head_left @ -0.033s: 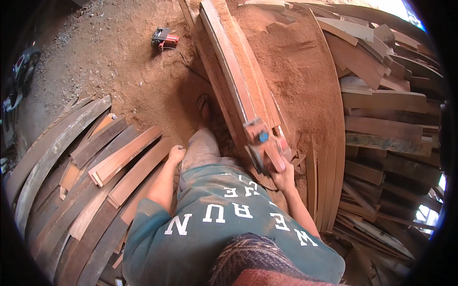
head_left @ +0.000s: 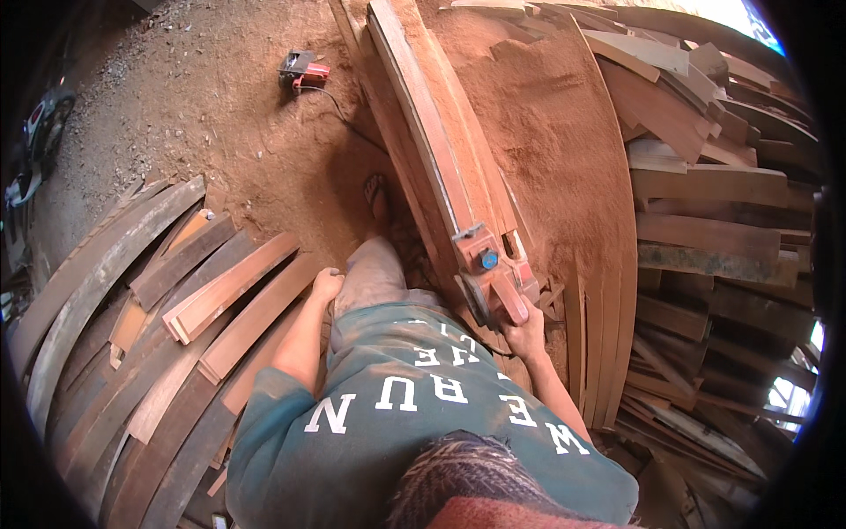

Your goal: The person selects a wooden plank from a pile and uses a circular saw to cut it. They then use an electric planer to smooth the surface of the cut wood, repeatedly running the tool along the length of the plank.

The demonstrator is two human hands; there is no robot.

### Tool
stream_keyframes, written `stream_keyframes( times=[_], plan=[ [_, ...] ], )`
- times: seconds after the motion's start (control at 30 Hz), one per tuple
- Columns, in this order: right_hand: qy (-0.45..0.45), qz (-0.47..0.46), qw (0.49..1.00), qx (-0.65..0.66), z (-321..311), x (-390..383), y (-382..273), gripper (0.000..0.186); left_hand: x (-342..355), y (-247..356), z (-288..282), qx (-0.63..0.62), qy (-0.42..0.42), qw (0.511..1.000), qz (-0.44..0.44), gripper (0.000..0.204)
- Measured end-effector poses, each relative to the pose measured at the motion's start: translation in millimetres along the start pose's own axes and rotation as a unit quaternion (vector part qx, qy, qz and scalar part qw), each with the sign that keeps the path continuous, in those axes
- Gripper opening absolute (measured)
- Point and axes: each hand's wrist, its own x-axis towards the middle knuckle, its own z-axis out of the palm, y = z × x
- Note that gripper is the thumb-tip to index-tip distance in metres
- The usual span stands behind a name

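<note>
My right hand (head_left: 523, 331) is closed round the rear handle of a red electric hand planer (head_left: 477, 244) with a blue knob on its front. The planer sits at the near end of a long reddish wood piece (head_left: 429, 119), which lies on a dust-covered plank bench (head_left: 395, 132). A dark cord loops below the tool, near my shirt. On my left, my other hand (head_left: 328, 284) hangs beside my thigh with its fingers curled, and nothing shows in it.
A second red power tool (head_left: 304, 70) lies on the dirt floor ahead, trailing a cord. Cut boards (head_left: 233, 286) are stacked at left. A larger timber pile (head_left: 705, 185) fills the right side, with sawdust (head_left: 555, 115) heaped before it. My foot (head_left: 377, 196) stands beside the bench.
The planer, blurred before, shows sharply now and has shifted slightly back toward me with my right hand. My left hand stays about where it was.
</note>
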Motion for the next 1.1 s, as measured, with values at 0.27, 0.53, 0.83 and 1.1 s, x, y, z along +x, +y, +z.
stream_keyframes(
  times=[0.27, 0.53, 0.83, 1.1],
  plan=[
    [0.019, -0.175, 0.981, -0.079, 30, 148, -65, 0.027, 1, 46, -14, -0.031, 0.002, 0.999, 0.023, 0.045],
    [0.059, -0.340, 0.931, -0.120, 96, 388, -286, 0.021, 10, 73, -60, -0.148, 0.034, 0.988, 0.004, 0.046],
    [-0.058, -0.308, 0.948, 0.061, 107, 480, -353, 0.015, 28, 30, -61, -0.198, 0.057, 0.978, -0.023, 0.045],
    [-0.018, -0.244, 0.961, -0.126, 57, 227, -141, 0.040, 12, 118, -40, -0.188, 0.218, 0.930, 0.228, 0.045]
  ],
)
